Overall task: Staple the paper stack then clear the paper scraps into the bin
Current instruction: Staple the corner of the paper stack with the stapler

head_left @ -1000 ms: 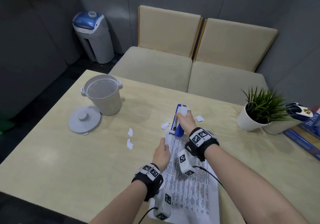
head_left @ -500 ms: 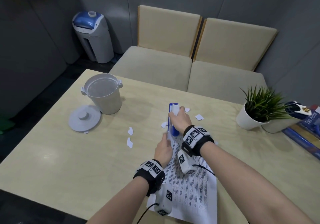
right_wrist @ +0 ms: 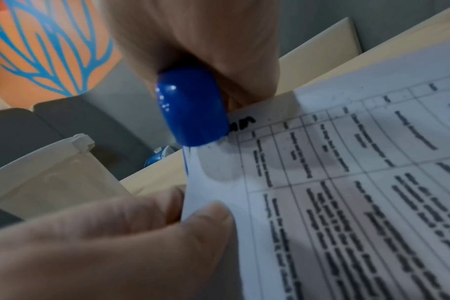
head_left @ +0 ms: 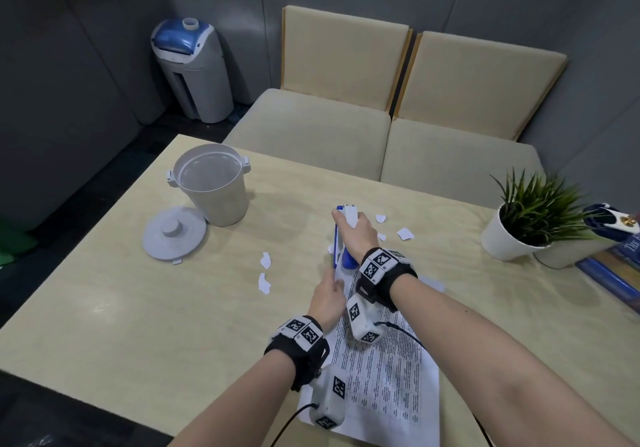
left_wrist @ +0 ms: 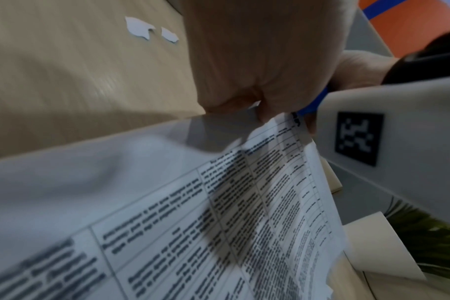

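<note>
A printed paper stack (head_left: 384, 377) lies on the table's near edge. My left hand (head_left: 329, 278) pinches its top-left corner, thumb on top in the right wrist view (right_wrist: 208, 213). My right hand (head_left: 344, 220) grips a blue and white stapler (head_left: 346, 259) from above, at that same corner. The stapler's blue rear end (right_wrist: 190, 107) sits against the paper (right_wrist: 347, 182). Paper scraps lie left of the hands (head_left: 265, 260) (head_left: 264, 283) and right of the stapler (head_left: 405, 233) (head_left: 381, 218). The open grey bin (head_left: 211, 183) stands at the far left.
The bin's lid (head_left: 173, 233) lies flat beside the bin. A potted plant (head_left: 533, 211) and stacked books (head_left: 616, 273) sit at the table's right edge. Two beige seats (head_left: 381, 135) stand behind the table.
My right hand has carried the stapler a little left, onto the paper's top-left corner. My left hand has slid forward along the paper's edge toward the stapler.
</note>
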